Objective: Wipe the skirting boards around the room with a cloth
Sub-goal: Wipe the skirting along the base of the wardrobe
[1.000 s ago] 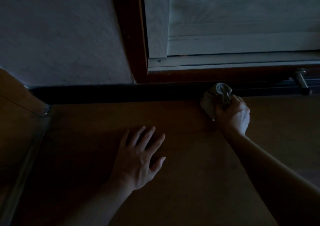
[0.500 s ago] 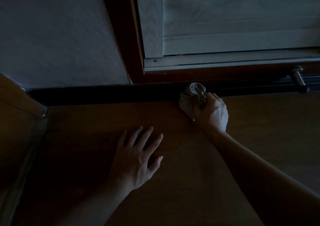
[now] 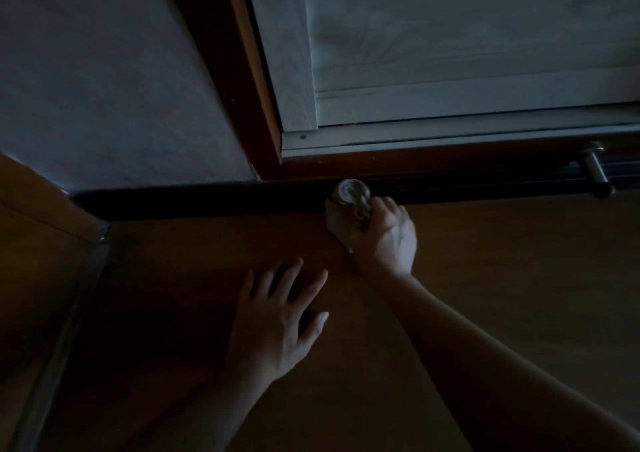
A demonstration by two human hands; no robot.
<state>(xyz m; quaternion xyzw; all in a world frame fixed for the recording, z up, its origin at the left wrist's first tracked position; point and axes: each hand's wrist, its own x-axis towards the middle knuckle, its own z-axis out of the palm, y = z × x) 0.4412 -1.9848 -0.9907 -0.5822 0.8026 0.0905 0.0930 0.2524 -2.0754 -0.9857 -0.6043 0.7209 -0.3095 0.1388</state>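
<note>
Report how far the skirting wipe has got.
Done: dim light hides which stretches are clean. In hand: the right hand presses the cloth on the skirting board below the door frame; the left hand lies flat on the floor. Left: probably the board toward the corner, plus the rest of the room.

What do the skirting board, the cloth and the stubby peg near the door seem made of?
Dark skirting board: probably painted or stained wood, matt; too dim to be sure. Bunched pale cloth: soft fabric, judging by its folds. Short cylindrical peg: metal, dull sheen, darker tip.
</note>
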